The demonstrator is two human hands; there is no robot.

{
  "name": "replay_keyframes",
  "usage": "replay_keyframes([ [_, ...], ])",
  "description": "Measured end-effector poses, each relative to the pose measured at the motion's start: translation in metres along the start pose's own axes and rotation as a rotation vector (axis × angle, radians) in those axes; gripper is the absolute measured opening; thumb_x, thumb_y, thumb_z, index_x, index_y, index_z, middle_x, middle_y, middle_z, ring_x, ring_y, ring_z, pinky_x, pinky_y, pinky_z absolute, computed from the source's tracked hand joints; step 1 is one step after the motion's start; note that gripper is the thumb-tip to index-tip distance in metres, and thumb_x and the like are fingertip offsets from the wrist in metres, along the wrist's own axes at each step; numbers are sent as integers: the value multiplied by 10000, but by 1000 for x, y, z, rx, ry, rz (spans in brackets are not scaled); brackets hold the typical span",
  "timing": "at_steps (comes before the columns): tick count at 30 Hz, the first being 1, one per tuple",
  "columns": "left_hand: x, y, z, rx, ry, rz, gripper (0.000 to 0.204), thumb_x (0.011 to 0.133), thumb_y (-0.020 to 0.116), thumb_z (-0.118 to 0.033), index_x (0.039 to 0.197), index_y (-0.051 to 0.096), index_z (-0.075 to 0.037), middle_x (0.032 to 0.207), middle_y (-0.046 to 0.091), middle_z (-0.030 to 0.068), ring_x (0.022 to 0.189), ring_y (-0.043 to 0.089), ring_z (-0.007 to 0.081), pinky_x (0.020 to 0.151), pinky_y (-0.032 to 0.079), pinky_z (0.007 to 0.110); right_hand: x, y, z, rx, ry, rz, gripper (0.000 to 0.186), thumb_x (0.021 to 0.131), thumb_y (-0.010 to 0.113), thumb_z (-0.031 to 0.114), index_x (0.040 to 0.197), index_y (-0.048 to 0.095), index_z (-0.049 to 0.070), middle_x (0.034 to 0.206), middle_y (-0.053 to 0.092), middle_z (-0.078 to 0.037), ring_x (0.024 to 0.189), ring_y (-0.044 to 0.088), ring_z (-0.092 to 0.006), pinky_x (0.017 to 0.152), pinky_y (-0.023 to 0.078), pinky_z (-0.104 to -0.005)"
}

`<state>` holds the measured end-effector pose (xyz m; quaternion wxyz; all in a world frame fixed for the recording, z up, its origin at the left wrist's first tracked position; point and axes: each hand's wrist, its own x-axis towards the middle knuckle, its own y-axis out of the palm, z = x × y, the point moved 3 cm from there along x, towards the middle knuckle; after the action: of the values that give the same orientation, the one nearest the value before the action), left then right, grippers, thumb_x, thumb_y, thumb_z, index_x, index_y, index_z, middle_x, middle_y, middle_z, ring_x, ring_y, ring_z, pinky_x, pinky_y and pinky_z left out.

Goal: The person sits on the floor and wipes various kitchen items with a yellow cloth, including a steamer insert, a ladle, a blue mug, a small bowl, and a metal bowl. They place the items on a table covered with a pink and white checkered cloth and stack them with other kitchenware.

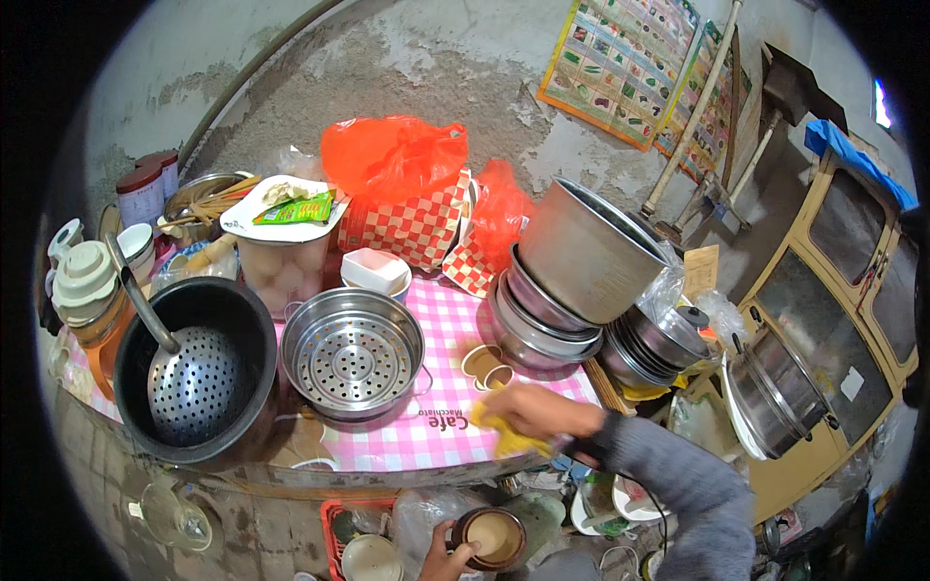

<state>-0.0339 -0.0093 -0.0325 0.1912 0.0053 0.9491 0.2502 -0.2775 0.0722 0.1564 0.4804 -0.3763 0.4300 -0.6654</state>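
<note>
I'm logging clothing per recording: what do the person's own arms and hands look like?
The right hand is ungloved; its arm wears a grey sleeve with a dark band at the wrist. The left hand is ungloved too; its sleeve cannot be made out.

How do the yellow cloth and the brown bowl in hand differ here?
The yellow cloth is crumpled and limp; the brown bowl is round and looks rigid. The cloth is in the right hand, over the checked tablecloth; the bowl is in the left hand, beyond the table's near edge. The cloth is bright yellow; the bowl is dark-rimmed with a tan inside. Both are held.
</note>
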Motion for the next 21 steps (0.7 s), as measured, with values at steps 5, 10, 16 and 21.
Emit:
replay_keyframes([
  [5, 12, -9, 9, -66, 7, -24, 644, 857, 606, -184, 1353, 222, -43, 1225, 454, 191, 1022, 579, 302, 682, 592, 417, -117, -54, 50, -180, 406, 344, 394, 628, 555, -2, 999, 675, 55, 909, 666, -167, 848, 638, -341, 767, 507, -420],
  [10, 12, -9, 10, -80, 0, -3, 633, 867, 598, -177, 1358, 214, -68, 1237, 451, 182, 1036, 569, 289, 674, 591, 412, -63, -74, 55, -347, 229, -184, 415, 639, 539, -29, 1038, 643, 14, 1056, 639, -158, 981, 580, -365, 875, 461, -410],
  [16, 11, -8, 8, -76, 4, -34, 604, 876, 593, -178, 1338, 230, -38, 1226, 453, 189, 1033, 569, 283, 655, 589, 386, 94, -42, -12, -396, 233, -396, 304, 647, 582, -23, 942, 654, -10, 932, 646, -198, 854, 598, -396, 757, 486, -444],
  [21, 19, -12, 13, 9, 273, -67, 508, 911, 531, -252, 1337, 362, -33, 1184, 512, 125, 1005, 563, 222, 744, 535, 333, 177, -5, -85, -395, 411, -478, 293, 754, 588, 58, 1047, 596, 46, 1037, 606, -180, 1012, 543, -366, 827, 479, -446],
])
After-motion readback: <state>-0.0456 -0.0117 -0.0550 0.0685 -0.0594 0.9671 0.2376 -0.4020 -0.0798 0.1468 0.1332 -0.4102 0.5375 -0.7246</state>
